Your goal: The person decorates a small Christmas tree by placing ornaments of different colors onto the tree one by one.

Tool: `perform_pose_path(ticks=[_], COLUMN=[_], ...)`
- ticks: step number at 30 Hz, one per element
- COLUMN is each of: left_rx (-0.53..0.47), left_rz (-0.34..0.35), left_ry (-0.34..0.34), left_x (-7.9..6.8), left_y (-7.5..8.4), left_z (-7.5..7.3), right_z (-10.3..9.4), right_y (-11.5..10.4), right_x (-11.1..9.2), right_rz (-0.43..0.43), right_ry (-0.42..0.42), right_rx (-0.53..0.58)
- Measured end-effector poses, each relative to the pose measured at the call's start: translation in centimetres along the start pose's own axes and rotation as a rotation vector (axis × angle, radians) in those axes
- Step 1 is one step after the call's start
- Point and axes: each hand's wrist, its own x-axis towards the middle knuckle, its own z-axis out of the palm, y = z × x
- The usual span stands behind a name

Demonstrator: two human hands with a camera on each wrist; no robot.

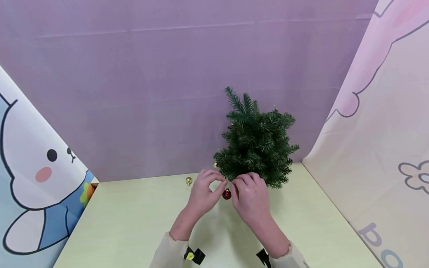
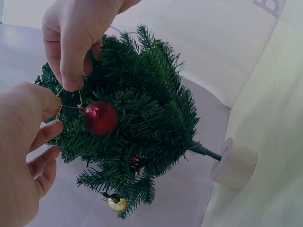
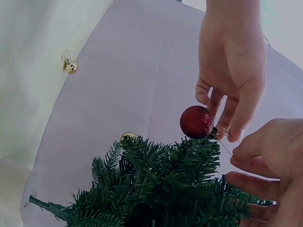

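Observation:
A red Christmas bauble (image 1: 226, 194) hangs by a thin gold string between my hands, in front of the lower branches of a small artificial Christmas tree (image 1: 256, 149). My left hand (image 1: 205, 191) pinches the string between thumb and forefinger. From the other side, my right hand (image 1: 252, 195) pinches the string's loop too. The wrist views show the red bauble (image 2: 101, 117) close against the green needles. Whether the loop goes round a twig cannot be made out. A gold bauble (image 2: 116, 204) hangs on another branch of the tree.
On the pale table (image 1: 134, 219), left of the hands, lies a loose gold bauble (image 1: 189, 181) with its string. The tree stands on a round whitish base (image 2: 236, 165). A purple cloth wall (image 1: 151, 93) rises behind, with printed panels on both sides.

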Motion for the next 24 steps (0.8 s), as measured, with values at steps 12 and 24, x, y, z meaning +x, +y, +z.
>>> perform_pose_path(ticks=[12, 24], left_rx=[0.239, 0.442], left_rz=[0.101, 0.202], left_ry=[0.033, 0.05], left_x=[0.5, 1.4], left_y=[0.1, 0.3], left_z=[0.2, 0.7], right_z=[0.1, 0.7], right_y=[0.4, 0.5], right_x=[0.3, 0.1], right_rz=[0.015, 0.017], right_ry=[-0.062, -0.068], right_rx=[-0.03, -0.078])
